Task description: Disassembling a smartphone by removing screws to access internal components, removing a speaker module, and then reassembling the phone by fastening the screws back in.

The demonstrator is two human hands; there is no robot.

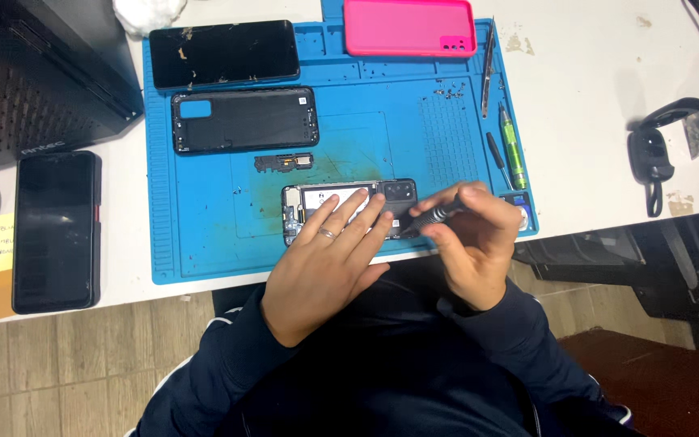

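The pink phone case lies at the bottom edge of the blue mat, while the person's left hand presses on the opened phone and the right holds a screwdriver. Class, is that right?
Not quite. The head view shows the pink phone case at the top edge of the blue mat, not the bottom. The rest stands: the left hand presses on the opened phone, and the right hand holds the screwdriver.
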